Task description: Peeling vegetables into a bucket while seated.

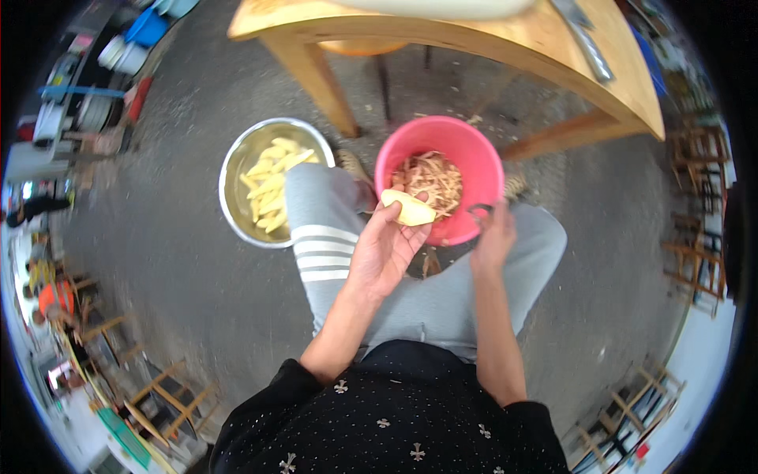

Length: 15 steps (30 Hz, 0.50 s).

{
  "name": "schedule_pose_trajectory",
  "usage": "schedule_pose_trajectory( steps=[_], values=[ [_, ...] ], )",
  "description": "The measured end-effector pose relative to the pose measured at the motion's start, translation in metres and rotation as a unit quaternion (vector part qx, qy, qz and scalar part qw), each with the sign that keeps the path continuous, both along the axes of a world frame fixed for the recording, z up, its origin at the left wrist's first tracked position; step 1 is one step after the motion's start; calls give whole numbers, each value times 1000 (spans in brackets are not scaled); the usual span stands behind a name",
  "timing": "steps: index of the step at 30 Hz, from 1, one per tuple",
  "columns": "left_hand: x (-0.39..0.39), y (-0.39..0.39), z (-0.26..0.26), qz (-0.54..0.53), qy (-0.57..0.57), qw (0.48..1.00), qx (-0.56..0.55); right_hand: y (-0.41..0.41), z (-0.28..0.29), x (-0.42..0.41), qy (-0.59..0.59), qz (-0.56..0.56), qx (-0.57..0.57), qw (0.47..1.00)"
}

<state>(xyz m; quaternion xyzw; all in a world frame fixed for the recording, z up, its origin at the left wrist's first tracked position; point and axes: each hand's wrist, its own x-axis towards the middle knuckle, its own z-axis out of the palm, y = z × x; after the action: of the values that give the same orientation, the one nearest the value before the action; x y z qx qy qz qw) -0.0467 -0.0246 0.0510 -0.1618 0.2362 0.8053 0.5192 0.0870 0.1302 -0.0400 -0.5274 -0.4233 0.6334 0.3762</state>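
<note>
In my left hand [385, 255] rests a pale, peeled root vegetable [410, 208], pinched between thumb and fingers over the near rim of a pink plastic bucket [482, 172]. Brown and cream peelings [435, 178] lie in the bottom of that bucket. My right hand [496, 237], somewhat blurred, is closed around a peeler [478, 210] at the bucket's right edge, apart from the vegetable. To the left, a stainless steel basin [232, 169] holds many peeled, pale yellow pieces [269, 183]; my knee hides part of it.
A wooden table [331, 29] stands ahead, its legs reaching down beside the bucket. A cleaver [586, 44] lies on its right side. Buckets [127, 56] and shelving line the far left. Wooden chairs [699, 260] stand at the right. Other people [56, 299] are at the left rim.
</note>
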Motion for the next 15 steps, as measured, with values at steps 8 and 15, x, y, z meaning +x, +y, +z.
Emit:
schedule_pose_trajectory(
  steps=[8, 15],
  values=[
    [-116, -156, 0, 242, 94, 964, -55, -13, -42, 1, 104, -19, -245, 964],
    [-192, -281, -207, 317, -40, 902, -289, -4, -60, -15, 67, 84, -225, 968]
  ],
)
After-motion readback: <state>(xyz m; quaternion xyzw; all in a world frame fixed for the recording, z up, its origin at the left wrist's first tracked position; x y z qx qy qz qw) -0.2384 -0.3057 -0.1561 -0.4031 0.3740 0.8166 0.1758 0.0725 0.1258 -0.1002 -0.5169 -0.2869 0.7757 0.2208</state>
